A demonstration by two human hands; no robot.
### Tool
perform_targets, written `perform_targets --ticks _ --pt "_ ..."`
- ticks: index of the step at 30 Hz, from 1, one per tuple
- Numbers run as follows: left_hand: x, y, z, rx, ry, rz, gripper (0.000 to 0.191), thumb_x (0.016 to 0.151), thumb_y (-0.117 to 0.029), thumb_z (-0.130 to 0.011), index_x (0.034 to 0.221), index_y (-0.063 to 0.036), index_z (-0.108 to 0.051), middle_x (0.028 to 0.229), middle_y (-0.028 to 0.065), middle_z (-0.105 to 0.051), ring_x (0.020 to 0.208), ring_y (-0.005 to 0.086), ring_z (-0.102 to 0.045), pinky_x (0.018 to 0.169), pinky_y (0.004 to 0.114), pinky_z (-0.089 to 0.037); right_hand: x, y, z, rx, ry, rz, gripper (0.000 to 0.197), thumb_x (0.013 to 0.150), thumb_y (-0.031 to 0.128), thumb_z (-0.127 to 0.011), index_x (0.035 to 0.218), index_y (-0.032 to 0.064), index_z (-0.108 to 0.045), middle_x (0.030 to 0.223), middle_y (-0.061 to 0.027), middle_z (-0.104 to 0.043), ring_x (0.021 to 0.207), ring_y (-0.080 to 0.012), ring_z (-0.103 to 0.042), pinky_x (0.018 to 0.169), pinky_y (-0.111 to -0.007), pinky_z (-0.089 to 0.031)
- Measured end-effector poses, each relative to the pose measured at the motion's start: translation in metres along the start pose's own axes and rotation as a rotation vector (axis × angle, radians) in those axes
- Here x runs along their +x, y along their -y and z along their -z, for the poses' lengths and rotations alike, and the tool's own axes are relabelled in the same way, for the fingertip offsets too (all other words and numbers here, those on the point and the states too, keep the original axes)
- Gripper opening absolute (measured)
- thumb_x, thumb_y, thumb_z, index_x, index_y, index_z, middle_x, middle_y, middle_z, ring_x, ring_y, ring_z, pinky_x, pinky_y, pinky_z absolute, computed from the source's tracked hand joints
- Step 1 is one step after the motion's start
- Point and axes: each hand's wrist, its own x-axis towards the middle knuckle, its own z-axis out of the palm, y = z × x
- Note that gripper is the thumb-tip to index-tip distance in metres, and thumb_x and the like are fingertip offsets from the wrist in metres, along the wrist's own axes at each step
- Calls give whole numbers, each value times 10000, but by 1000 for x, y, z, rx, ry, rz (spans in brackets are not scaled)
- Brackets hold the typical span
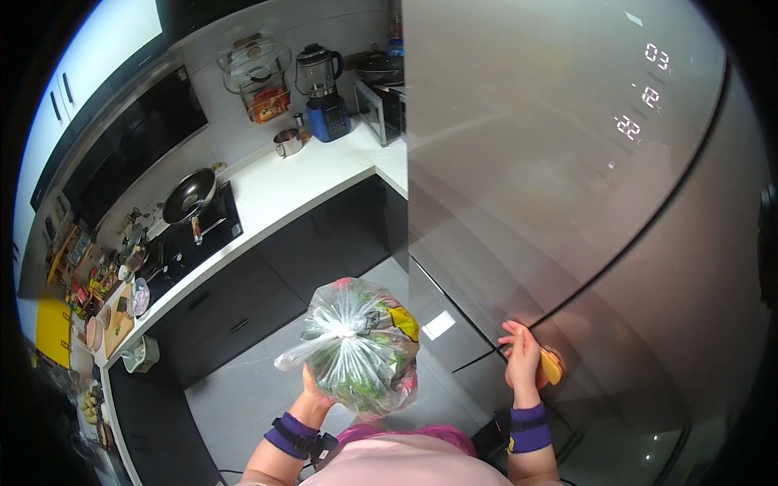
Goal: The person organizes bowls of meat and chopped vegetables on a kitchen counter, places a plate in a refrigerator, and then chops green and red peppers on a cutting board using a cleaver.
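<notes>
My left hand [316,389] grips a clear plastic bag [361,349] from below and its left side. Its top is gathered into a knot, with a loose end to the left. Green leafy produce shows through the plastic, along with red and yellow patches I cannot identify. My right hand [521,355] is at the lower corner of a glossy grey refrigerator door [523,200], fingers extended near the seam between the doors. Beside that hand shows an orange-yellow patch [551,367]; whether it is an object or a reflection I cannot tell.
Left of the refrigerator runs a white countertop [316,167] over dark cabinets [292,255]. On it are a blender [325,91], a metal cup [287,143] and a cooktop [228,209] with a wok [189,197]. A green bin [143,354] hangs at the counter edge.
</notes>
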Motion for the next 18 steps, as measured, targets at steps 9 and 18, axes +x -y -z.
perform_targets --ticks 9,18 --pt "122 -56 128 344 54 -68 616 775 -464 -466 1215 -39 -390 1185 147 -458 1057 292 -475 909 459 -375 53 -172 -99 218 111 -82 278 902 193 -371 1000 1 -546 835 -61 -612 647 -86 -565 524 -177 -399" --pt "233 -163 206 650 98 -128 797 687 -565 -534 1260 -48 -334 1247 147 -400 1117 291 -429 934 451 -356 116 -152 -329 365 532 374 157 818 63 -522 952 2 -580 808 -61 -594 693 -98 -567 598 -213 -446"
